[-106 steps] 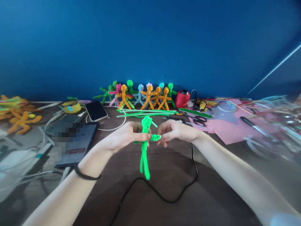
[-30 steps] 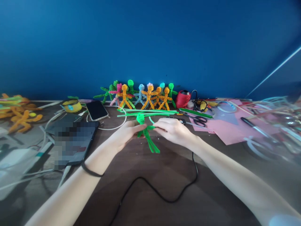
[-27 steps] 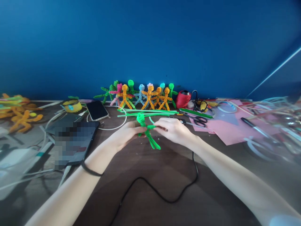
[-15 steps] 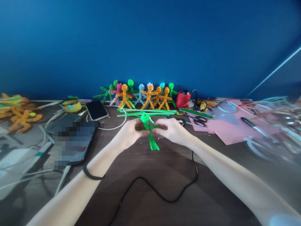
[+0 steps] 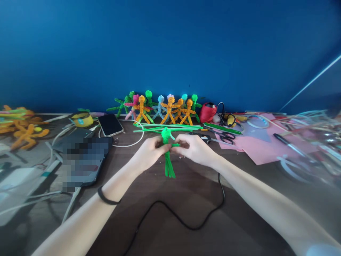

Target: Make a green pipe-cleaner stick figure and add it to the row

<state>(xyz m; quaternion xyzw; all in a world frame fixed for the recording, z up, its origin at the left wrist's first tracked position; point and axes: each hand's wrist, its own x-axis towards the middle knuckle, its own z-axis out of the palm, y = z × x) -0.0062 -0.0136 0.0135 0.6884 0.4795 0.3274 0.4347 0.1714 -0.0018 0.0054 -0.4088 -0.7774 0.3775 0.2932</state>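
Note:
Between my hands is a green pipe-cleaner figure [image 5: 166, 133], upright, with a coiled round head and several loose strands hanging below. My left hand [image 5: 152, 151] pinches its body just under the head, thumb across the front. With thumb and fingertips my right hand [image 5: 191, 146] grips the short green arm that sticks out to the right. Just behind the hands, loose green pipe cleaners [image 5: 170, 127] lie across the table. Finished-looking figures in orange, green, pink and blue, such as an orange one [image 5: 170, 108], stand in a row against the blue wall.
At left are a phone [image 5: 110, 125], a dark tablet-like device [image 5: 92, 160], white cables and orange figures [image 5: 29, 137]. Scissors [image 5: 226, 137], pink paper [image 5: 262, 151] and a red pouch-like item [image 5: 207, 112] lie to the right. A black cable [image 5: 183, 224] winds across the front.
The green figure has turned more upright, and its hanging strands swung slightly left and lower. The left thumb now crosses its body, and its right-side arm shows between the hands.

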